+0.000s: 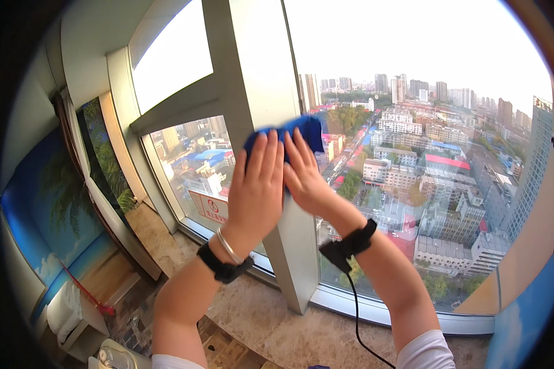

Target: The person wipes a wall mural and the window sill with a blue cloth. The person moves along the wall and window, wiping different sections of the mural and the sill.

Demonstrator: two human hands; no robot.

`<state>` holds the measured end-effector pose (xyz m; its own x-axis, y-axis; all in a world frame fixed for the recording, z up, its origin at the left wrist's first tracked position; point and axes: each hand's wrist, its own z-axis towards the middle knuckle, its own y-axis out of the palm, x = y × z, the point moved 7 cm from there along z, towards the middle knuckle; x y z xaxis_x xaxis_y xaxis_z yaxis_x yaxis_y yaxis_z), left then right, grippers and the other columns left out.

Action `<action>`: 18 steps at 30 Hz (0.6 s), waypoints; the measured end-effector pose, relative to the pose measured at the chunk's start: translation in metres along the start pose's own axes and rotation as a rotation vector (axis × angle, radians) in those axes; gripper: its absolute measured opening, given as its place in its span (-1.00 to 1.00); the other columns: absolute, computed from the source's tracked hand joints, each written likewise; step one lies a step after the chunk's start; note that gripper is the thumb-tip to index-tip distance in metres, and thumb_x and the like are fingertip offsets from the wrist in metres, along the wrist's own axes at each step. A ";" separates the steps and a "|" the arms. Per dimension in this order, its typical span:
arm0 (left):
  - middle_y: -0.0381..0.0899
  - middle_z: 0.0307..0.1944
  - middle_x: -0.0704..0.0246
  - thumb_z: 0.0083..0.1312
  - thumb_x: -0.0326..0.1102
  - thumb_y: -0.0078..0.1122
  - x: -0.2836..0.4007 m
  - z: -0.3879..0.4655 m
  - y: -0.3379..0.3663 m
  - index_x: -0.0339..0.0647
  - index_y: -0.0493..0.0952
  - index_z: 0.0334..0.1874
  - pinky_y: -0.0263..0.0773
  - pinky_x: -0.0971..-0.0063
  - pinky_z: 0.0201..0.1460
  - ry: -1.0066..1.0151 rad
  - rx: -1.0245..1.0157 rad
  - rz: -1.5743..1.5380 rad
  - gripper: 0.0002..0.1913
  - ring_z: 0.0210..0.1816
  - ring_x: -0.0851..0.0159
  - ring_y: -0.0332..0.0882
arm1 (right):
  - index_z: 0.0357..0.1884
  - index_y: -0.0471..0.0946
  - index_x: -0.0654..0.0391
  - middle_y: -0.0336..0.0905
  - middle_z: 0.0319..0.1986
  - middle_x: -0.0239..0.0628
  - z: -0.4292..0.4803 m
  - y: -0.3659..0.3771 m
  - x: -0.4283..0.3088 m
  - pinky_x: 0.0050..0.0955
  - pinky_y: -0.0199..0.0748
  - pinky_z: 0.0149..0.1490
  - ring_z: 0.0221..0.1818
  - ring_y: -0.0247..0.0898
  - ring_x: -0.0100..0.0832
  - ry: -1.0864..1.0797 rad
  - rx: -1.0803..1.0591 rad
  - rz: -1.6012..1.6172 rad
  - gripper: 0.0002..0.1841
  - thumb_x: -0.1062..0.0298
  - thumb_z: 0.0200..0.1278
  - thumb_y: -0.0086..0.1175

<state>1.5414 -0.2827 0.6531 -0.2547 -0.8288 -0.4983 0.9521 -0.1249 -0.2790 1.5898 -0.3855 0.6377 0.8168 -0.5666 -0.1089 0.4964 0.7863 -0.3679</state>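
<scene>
Both hands press a blue cloth (312,131) against the pale window column (264,69) between two panes. My left hand (257,189) lies flat on the cloth's left part, fingers straight and close together. Beside it, my right hand (308,180) covers the middle, its fingers pointing up. The cloth's right corner sticks out past the column, in front of the large window pane (411,152). Much of the cloth is hidden under the palms. A black strap (224,265) and a silver bangle (228,246) circle the left wrist.
From a black strap (351,244) on the right wrist hangs a black cable (358,318). A stone-look sill (254,311) runs below the windows. At left are a curtain (92,184), a red-handled tool (85,290) and a small cabinet (90,330). A warning sign (210,207) is on the left pane.
</scene>
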 end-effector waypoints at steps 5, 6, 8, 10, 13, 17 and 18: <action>0.16 0.56 0.19 0.46 -0.16 -0.15 0.033 -0.044 -0.005 -0.27 0.34 0.45 -0.41 0.18 0.63 0.158 0.043 0.250 -0.44 0.63 0.23 -0.09 | 0.52 0.17 0.14 -0.03 0.52 0.07 -0.059 0.012 0.010 0.06 -0.16 0.55 0.55 -0.21 0.24 0.255 -0.130 -0.112 -0.33 0.08 0.45 -0.08; 0.15 0.56 0.18 0.47 -0.15 -0.15 0.029 -0.040 -0.005 -0.28 0.35 0.45 -0.38 0.19 0.63 0.153 0.024 0.202 -0.44 0.63 0.22 -0.07 | 0.52 0.19 0.08 -0.02 0.52 0.06 -0.052 0.007 0.008 0.08 -0.11 0.53 0.53 -0.17 0.26 0.193 -0.098 -0.226 -0.33 0.06 0.43 -0.06; 0.16 0.56 0.15 0.46 -0.18 -0.07 0.011 -0.023 -0.004 -0.32 0.34 0.44 -0.24 0.21 0.63 0.086 -0.067 0.003 -0.44 0.61 0.16 -0.02 | 0.51 0.19 0.13 -0.02 0.51 0.11 -0.027 -0.003 0.005 0.06 -0.12 0.54 0.53 -0.16 0.27 0.090 -0.008 -0.197 -0.34 0.08 0.44 -0.06; 0.16 0.54 0.07 0.36 -0.19 0.13 -0.008 0.005 -0.012 -0.32 0.38 0.40 -0.06 0.11 0.58 0.048 0.004 -0.066 -0.41 0.59 0.05 0.03 | 0.50 0.18 0.17 -0.03 0.50 0.18 0.010 -0.011 0.005 0.04 -0.13 0.55 0.52 -0.16 0.30 0.008 0.081 -0.044 -0.35 0.12 0.45 -0.08; 0.17 0.53 0.07 0.41 -0.20 0.08 -0.028 0.043 -0.022 -0.29 0.40 0.40 -0.06 0.11 0.59 0.028 0.098 0.013 -0.46 0.58 0.04 0.06 | 0.54 0.12 0.14 -0.12 0.52 0.24 0.061 -0.018 0.010 0.03 -0.13 0.55 0.53 -0.20 0.31 -0.033 0.046 -0.098 -0.32 0.07 0.47 -0.11; 0.18 0.54 0.11 0.44 -0.20 0.03 -0.027 0.048 -0.017 -0.26 0.40 0.41 -0.10 0.13 0.60 0.041 0.046 0.075 -0.48 0.59 0.07 0.03 | 0.57 0.07 0.07 -0.26 0.56 0.20 0.057 -0.012 0.015 0.06 -0.17 0.55 0.54 -0.25 0.35 0.092 0.094 -0.009 -0.29 -0.02 0.48 -0.16; 0.18 0.54 0.13 0.45 -0.20 -0.01 -0.022 0.039 -0.015 -0.26 0.40 0.41 -0.13 0.16 0.61 0.048 0.022 0.071 -0.48 0.59 0.10 0.01 | 0.57 0.07 0.06 -0.26 0.56 0.20 0.048 -0.008 0.015 0.07 -0.17 0.55 0.54 -0.25 0.35 0.087 0.097 -0.029 -0.29 -0.02 0.47 -0.15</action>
<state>1.5397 -0.2839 0.7007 -0.1939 -0.8090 -0.5549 0.9713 -0.0790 -0.2242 1.6118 -0.3888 0.6832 0.7752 -0.6053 -0.1809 0.5490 0.7871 -0.2810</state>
